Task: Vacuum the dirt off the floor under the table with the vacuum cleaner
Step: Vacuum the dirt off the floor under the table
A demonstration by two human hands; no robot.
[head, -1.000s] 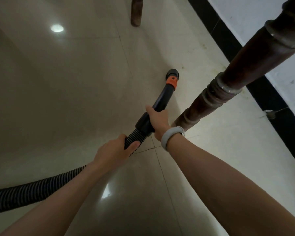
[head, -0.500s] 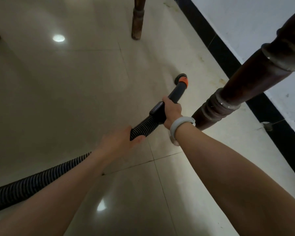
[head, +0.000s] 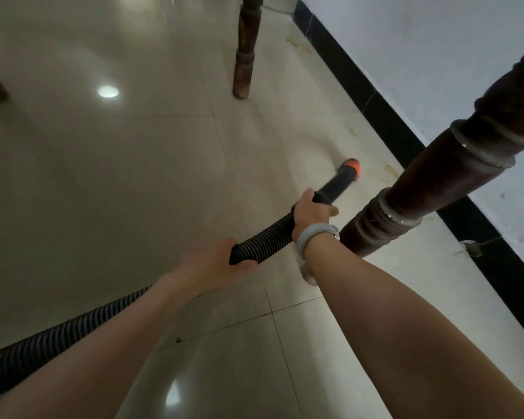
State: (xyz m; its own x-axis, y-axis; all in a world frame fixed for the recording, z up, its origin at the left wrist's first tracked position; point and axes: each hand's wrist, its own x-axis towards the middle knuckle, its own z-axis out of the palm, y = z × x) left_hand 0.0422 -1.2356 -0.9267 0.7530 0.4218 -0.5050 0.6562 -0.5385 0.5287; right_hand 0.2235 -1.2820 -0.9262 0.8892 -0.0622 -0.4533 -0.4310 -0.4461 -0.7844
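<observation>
Now the right hand (head: pixel 310 213) grips the black vacuum tube (head: pixel 335 185), whose long axis runs far-right to an orange tip (head: pixel 352 169) on the floor (head: pixel 133 176) just left of the near table leg (head: pixel 406 201); the left hand (head: pixel 215 266) holds the ribbed hose (head: pixel 263 238) nearer.

Hose: a black ribbed vacuum hose (head: pixel 263 237) is run from the near left toward the far right, above the tiled floor (head: pixel 118 182).
Left hand: the left hand (head: pixel 212 267) is curled around the hose's ribbed part.
Right hand: the right hand (head: pixel 310 211) is wrapped around the smooth black tube, farther along; a grey wristband (head: pixel 313 235) is worn.
Nozzle: the orange-tipped nozzle (head: pixel 350 168) is seen blurred, near the black skirting (head: pixel 384 116).
Table legs: a near table leg (head: pixel 430 189) is seen just right of the right hand; a far table leg (head: pixel 245 52) stands beyond.
</observation>
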